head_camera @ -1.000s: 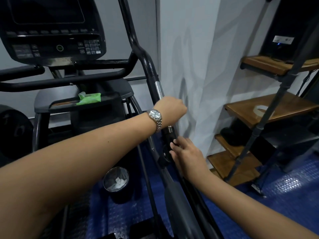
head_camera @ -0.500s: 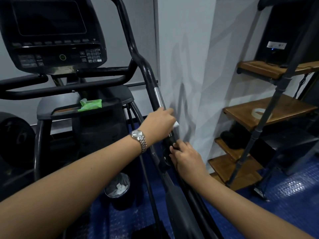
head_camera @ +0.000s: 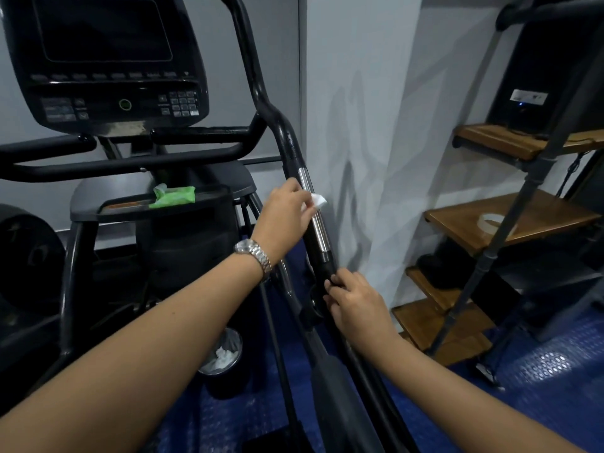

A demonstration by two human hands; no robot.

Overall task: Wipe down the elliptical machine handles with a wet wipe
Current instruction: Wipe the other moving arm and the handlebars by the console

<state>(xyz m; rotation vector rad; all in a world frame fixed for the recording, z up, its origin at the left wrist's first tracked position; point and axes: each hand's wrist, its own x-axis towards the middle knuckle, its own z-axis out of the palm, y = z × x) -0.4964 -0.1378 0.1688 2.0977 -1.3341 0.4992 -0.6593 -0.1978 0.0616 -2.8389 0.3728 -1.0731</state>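
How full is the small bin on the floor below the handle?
Partly filled: crumpled white wads lie inside the bin, whose top is uncovered.

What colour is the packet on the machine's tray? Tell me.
The packet is bright green; the head view shows it.

No writing can be read. The elliptical console (head_camera: 108, 60) has a keypad (head_camera: 183, 104) whose markings are too blurred, the white label (head_camera: 528, 98) on the black box (head_camera: 552, 53) is illegible, and the green wipe pack (head_camera: 173, 196) shows no legible print.
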